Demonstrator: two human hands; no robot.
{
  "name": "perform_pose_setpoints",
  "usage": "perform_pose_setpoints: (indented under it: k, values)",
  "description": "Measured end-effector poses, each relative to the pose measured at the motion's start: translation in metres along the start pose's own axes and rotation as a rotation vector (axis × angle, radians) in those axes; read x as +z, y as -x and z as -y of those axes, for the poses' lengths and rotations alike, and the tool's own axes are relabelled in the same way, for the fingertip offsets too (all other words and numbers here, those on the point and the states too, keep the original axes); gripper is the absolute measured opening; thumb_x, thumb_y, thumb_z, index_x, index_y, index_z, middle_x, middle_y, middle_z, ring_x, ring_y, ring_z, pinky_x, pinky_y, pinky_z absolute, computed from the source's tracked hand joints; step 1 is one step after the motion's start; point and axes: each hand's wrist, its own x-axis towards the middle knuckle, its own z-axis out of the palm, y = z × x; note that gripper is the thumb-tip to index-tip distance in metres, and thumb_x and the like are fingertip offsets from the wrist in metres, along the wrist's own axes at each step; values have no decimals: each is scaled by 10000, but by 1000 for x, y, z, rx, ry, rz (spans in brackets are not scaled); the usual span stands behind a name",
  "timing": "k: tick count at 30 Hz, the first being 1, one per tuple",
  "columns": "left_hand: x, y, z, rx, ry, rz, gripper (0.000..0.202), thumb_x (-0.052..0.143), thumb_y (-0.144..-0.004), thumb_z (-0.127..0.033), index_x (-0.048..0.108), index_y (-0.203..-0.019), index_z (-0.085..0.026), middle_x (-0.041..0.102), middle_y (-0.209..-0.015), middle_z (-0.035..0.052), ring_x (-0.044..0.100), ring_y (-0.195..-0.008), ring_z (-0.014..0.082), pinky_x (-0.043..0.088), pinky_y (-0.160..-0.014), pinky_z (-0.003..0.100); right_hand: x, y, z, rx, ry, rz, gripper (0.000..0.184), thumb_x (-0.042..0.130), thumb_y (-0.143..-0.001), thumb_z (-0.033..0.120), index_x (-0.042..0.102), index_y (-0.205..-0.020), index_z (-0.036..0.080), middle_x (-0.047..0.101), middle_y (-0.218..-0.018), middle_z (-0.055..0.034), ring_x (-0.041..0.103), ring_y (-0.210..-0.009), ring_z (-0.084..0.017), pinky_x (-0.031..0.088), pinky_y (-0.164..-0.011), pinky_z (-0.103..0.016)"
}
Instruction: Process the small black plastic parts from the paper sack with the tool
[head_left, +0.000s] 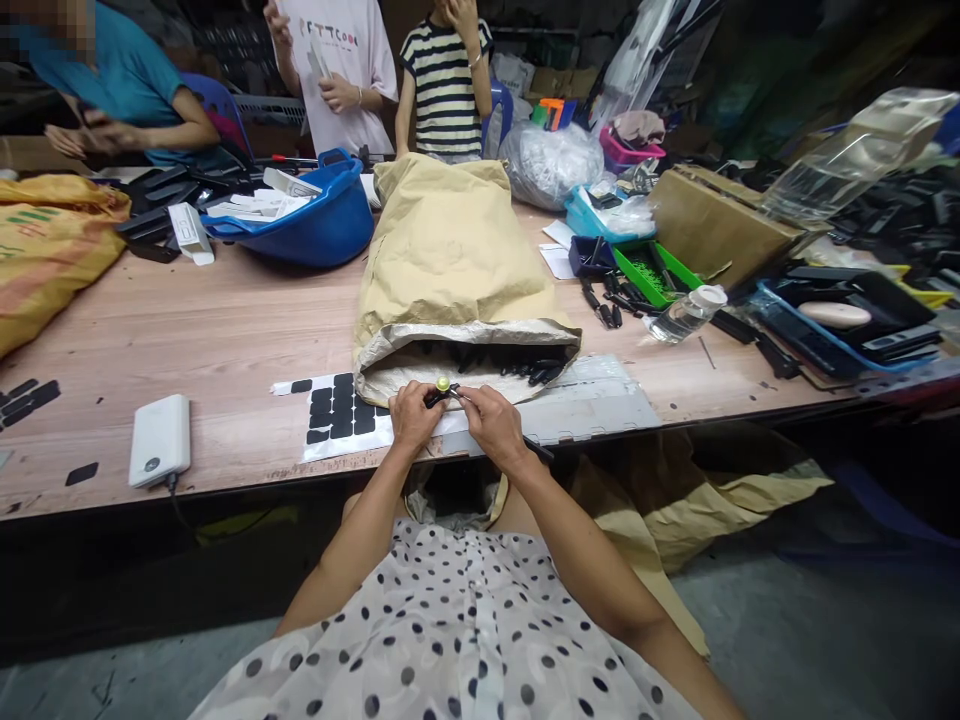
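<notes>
My left hand is closed around a small dark part with a round yellow-green piece at its top. Meeting it from the other side, my right hand pinches the same small part at its dark end; its exact kind is too small to make out. Both hands are just in front of the mouth of a tan paper sack, which lies on the table with several black pieces inside. A white sheet of black rectangular stickers lies left of my left hand.
A white power bank with a cable lies left. Behind are a blue basin of white boxes, a green tray, a water bottle and a blue-rimmed bin. Another sack opens below the table edge. Several people are across the table.
</notes>
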Motion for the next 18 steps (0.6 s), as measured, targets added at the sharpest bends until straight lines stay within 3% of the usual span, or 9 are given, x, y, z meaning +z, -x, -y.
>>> perform_pose_setpoints:
  k: [6,13,18]
  values:
    - [1,0,0,11,9,-7,133,724,-798,-269,745,-929,-282,700,-973,31,609,-1018,255,435,-912,387,-5,-9,-19,17,54,-69,286,499,-987,240,742,-1130,288,703,-941,-38,625,-898,-193,458,-781,-274]
    - [1,1,-2,10,-6,-13,99,713,-807,-280,743,-901,-274,702,-961,33,611,-998,251,434,-904,380,-6,-12,-53,-10,218,-51,177,590,-929,237,759,-982,241,665,-894,-63,550,-880,-218,393,-773,-315]
    - [0,1,0,19,-29,-9,96,699,-839,-305,743,-917,-272,705,-966,39,611,-1001,255,426,-895,380,0,-8,-59,-10,240,-56,165,593,-918,249,748,-969,230,637,-894,-68,514,-881,-226,366,-776,-325]
